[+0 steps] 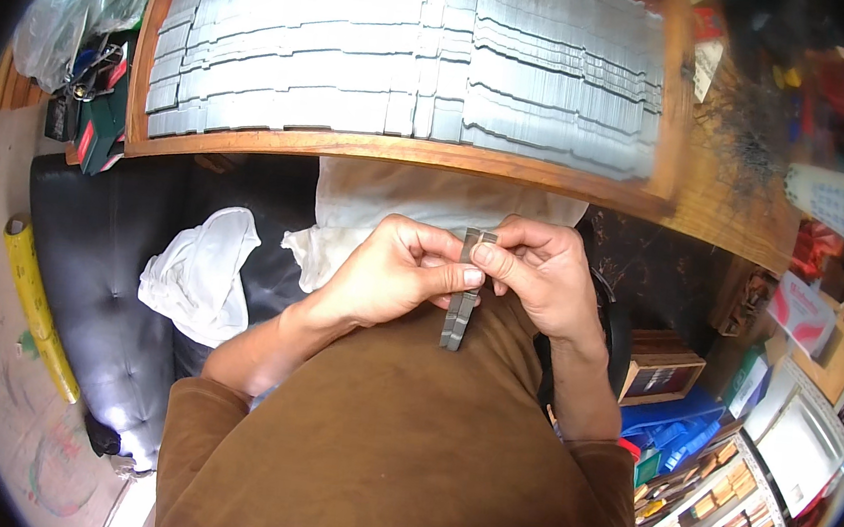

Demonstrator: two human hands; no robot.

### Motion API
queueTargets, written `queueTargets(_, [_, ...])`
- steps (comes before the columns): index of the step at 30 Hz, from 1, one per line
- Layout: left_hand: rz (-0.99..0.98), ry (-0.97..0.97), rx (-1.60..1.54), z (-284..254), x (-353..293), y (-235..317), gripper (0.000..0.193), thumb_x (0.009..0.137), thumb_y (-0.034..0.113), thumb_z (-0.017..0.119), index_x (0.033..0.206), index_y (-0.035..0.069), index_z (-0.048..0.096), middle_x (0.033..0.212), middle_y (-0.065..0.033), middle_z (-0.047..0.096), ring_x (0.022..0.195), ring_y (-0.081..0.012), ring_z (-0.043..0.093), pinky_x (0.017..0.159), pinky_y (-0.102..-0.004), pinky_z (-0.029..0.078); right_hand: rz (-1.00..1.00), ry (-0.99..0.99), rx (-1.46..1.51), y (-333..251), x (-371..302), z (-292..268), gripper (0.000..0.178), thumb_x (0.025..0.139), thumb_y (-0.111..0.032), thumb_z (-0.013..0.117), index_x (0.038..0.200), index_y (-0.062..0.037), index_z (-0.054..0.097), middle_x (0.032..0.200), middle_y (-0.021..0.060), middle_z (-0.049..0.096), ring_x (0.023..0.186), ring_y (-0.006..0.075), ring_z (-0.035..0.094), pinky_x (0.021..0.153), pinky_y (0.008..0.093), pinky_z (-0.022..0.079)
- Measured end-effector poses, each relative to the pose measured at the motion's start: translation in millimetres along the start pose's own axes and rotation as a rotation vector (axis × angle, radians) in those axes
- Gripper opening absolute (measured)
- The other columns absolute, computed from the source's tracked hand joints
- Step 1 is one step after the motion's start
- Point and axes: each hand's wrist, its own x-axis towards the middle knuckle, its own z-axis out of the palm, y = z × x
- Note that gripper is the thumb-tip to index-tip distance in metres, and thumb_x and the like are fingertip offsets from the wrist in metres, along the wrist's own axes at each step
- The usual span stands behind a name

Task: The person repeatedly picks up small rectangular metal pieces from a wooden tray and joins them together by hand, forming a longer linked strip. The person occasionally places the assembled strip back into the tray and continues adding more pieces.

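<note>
In front of my chest I hold a narrow stack of thin grey metal strips upright. My left hand pinches it between thumb and fingers at its middle. My right hand grips its upper end, the thumb pressed on the face near the top. Beyond the hands stands a wooden tray packed with rows of similar grey metal strips. What the strips are for does not show.
A white cloth lies on the black padded seat at left. Another pale cloth spreads under the tray's near edge. A yellow roll leans at far left. At right are a small wooden box and a blue bag.
</note>
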Motion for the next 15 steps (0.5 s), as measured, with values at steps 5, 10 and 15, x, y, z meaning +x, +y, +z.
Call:
queueTargets(5, [0.215, 0.005, 0.129, 7.7, -6.5, -0.5, 0.014, 0.093, 0.006, 0.069, 0.102, -0.004, 0.072, 0.089, -0.0046, 0.071, 0.08, -0.0067, 0.062, 0.069, -0.0221, 0.051, -0.252, 0.056, -0.204, -0.1, -2.6, 9.8, 0.008, 0.083, 0.004, 0.074, 0.091, 0.0036, 0.074, 0.082, 0.0029, 0.065, 0.071, 0.0058, 0.058, 0.06, 0.0216, 0.047])
queueTargets(10, [0.728, 0.135, 0.662, 7.7, -20.2, 5.0, 0.016, 0.089, 0.0, 0.067, 0.105, -0.001, 0.071, 0.074, -0.016, 0.065, 0.061, -0.0235, 0.064, 0.056, -0.0326, 0.049, -0.493, 0.082, -0.626, -42.8, -17.0, 37.0, 0.018, 0.078, 0.003, 0.077, 0.096, 0.0009, 0.073, 0.083, 0.0083, 0.063, 0.073, 0.016, 0.062, 0.065, 0.0274, 0.051])
queueTargets(15, [0.821, 0.112, 0.694, 10.5, -33.9, 36.7, 0.011, 0.083, -0.006, 0.07, 0.094, -0.004, 0.069, 0.076, -0.0161, 0.067, 0.064, -0.0245, 0.066, 0.056, -0.0315, 0.05, -0.74, -0.042, -0.722, -77.9, -12.4, 47.1, 0.022, 0.075, 0.002, 0.08, 0.096, -0.0001, 0.074, 0.079, 0.0084, 0.06, 0.073, 0.0211, 0.06, 0.063, 0.0313, 0.049])
